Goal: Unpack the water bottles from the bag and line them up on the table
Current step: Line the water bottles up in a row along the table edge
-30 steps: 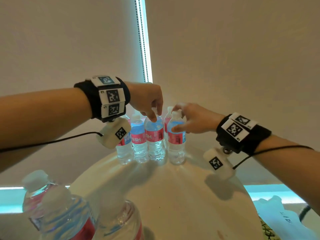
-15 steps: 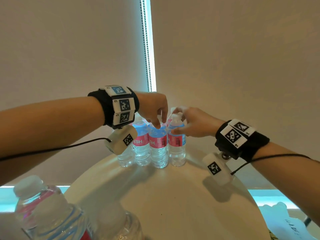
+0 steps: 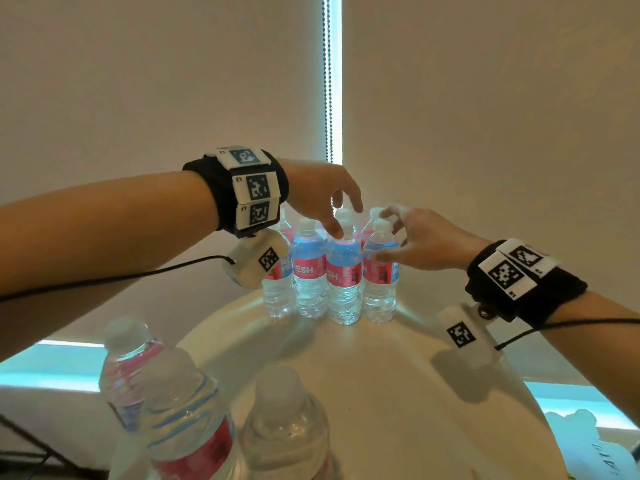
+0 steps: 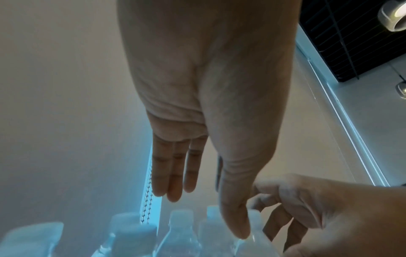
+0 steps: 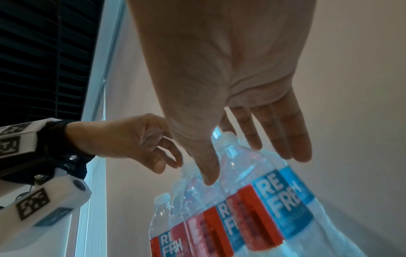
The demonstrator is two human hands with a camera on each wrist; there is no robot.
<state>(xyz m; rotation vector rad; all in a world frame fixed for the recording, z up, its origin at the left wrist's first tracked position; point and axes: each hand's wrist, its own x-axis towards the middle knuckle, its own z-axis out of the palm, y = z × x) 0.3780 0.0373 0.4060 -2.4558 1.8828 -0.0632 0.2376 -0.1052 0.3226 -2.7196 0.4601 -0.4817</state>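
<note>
Several water bottles with pink and blue labels stand in a tight group at the far edge of the round white table (image 3: pixel 363 368). My left hand (image 3: pixel 346 220) hovers over them with spread fingers, its thumb touching the cap of the third bottle (image 3: pixel 343 275). My right hand (image 3: pixel 388 233) is beside the rightmost bottle (image 3: pixel 379 275), thumb against its shoulder and fingers loose around the cap. In the left wrist view the left hand (image 4: pixel 207 216) has straight fingers above the caps (image 4: pixel 182 217). In the right wrist view the right hand (image 5: pixel 248 167) is flat, with its thumb on the bottle (image 5: pixel 274 200).
Three more bottles (image 3: pixel 187 420) stand blurred at the near left edge of the table. A white plastic bag (image 3: pixel 588 441) lies low at the right. Window blinds and a bead cord (image 3: pixel 327 81) hang just behind the far bottles.
Both hands have loosened. The left hand's pinch on the third bottle's cap has spread open, and the right hand's fingers have uncurled from the rightmost bottle's neck. The bottles stand still.
</note>
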